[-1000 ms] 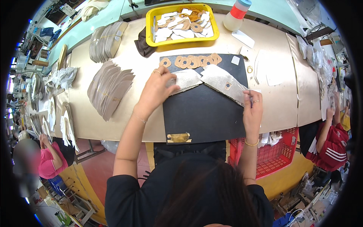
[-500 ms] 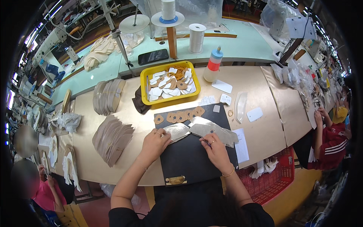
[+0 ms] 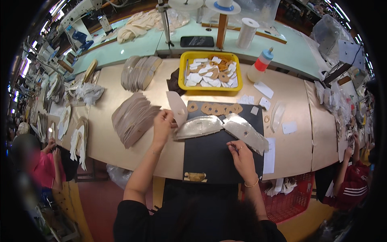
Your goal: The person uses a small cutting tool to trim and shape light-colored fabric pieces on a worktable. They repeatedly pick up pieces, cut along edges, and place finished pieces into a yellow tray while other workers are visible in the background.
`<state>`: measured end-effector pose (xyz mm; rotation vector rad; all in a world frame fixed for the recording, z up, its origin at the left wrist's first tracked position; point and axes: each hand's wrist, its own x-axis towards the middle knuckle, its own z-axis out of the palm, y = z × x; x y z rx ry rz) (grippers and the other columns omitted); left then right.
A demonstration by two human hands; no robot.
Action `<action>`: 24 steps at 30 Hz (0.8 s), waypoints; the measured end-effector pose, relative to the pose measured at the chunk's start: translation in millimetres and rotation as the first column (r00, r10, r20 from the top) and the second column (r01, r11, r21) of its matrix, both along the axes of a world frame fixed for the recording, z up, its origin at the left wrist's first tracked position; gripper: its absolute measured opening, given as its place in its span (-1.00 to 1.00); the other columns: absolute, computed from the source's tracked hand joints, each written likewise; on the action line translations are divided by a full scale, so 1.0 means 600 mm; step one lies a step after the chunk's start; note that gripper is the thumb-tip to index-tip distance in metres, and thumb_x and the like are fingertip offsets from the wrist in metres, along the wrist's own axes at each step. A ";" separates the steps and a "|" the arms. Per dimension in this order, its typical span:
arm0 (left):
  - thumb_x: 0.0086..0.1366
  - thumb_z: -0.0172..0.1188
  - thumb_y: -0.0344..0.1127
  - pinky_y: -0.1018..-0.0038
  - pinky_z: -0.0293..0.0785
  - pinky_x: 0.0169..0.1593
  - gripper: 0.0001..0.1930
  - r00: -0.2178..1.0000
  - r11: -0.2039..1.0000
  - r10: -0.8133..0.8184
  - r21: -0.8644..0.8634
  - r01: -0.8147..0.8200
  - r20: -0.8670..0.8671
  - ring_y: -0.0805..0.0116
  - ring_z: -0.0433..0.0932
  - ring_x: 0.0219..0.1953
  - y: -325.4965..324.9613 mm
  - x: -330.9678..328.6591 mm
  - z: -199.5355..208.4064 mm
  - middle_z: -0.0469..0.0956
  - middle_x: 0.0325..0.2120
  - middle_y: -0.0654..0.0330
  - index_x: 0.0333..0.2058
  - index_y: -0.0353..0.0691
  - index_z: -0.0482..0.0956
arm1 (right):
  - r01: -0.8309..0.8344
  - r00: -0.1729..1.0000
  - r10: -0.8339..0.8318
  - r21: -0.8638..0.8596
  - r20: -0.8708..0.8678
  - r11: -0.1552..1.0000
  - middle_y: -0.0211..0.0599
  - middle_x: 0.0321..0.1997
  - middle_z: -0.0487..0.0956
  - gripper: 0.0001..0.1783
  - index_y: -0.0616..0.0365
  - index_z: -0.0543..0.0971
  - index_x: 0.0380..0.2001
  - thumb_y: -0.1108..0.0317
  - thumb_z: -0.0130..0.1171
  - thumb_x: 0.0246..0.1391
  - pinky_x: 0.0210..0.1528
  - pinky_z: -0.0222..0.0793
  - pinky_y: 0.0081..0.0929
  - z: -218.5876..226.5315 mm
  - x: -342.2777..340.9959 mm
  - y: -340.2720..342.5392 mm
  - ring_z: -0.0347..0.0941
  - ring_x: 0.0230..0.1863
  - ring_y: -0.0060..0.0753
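My left hand [image 3: 163, 123] is closed on the lower edge of a curved mauve-beige cut piece [image 3: 177, 105], which stands up beside the black board [image 3: 209, 159]. On that board lie two shiny silver curved pieces, a left one [image 3: 199, 126] and a right one [image 3: 246, 131], their ends meeting. My right hand [image 3: 242, 157] is just below the right silver piece, fingers pinched around something small and dark that I cannot make out. Behind the silver pieces runs a row of brown tabs with holes [image 3: 217, 109]. A fanned stack of mauve-beige pieces [image 3: 132, 119] lies left of my left hand.
A yellow tray [image 3: 241, 82] holds white and brown tabs. Near it stand a glue bottle [image 3: 260, 66] and another fanned stack [image 3: 139, 72]. At right lie a paper sheet [image 3: 269, 155] and white cards [image 3: 289, 127]. A red basket [image 3: 294, 207] sits below the edge. Co-workers sit at both sides.
My left hand has left the silver piece, moved left, and now holds a mauve-beige piece. My right hand has drawn back from the right silver piece. The whole view has turned left.
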<state>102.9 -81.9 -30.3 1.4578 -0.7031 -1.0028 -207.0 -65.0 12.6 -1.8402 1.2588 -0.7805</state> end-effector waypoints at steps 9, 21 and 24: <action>0.47 0.10 -0.27 0.60 0.53 -0.46 -0.81 0.969 0.981 -0.173 -0.122 0.154 -0.174 0.57 0.56 -0.53 0.060 -0.022 0.107 0.59 -0.50 0.26 -0.32 -0.26 0.48 | -0.062 0.995 0.059 0.027 0.086 0.998 -0.14 -0.32 0.57 -0.56 0.22 0.51 -0.10 0.12 0.35 0.14 -0.24 0.46 -0.38 0.034 0.026 0.003 0.56 -0.34 -0.17; 0.42 0.15 -0.34 0.59 0.53 -0.33 -0.86 0.786 0.891 -0.445 -0.125 0.437 -0.429 0.57 0.56 -0.42 0.074 -0.113 0.163 0.60 -0.42 0.23 -0.27 -0.30 0.49 | -0.086 0.983 0.127 -0.275 0.133 0.957 -0.27 -0.44 0.58 -0.59 0.26 0.59 -0.32 0.22 0.54 -0.13 -0.39 0.43 -0.51 0.075 0.044 -0.007 0.53 -0.45 -0.39; 0.34 0.24 -0.45 0.59 0.54 -0.24 -0.79 0.802 0.868 -0.496 -0.149 0.474 -0.334 0.54 0.59 -0.34 0.080 -0.122 0.182 0.63 -0.34 0.18 -0.10 -0.31 0.46 | -0.071 0.981 0.119 -0.291 0.152 0.954 -0.25 -0.47 0.58 -0.58 0.25 0.59 -0.35 0.19 0.54 -0.16 -0.43 0.43 -0.46 0.073 0.041 -0.005 0.54 -0.48 -0.31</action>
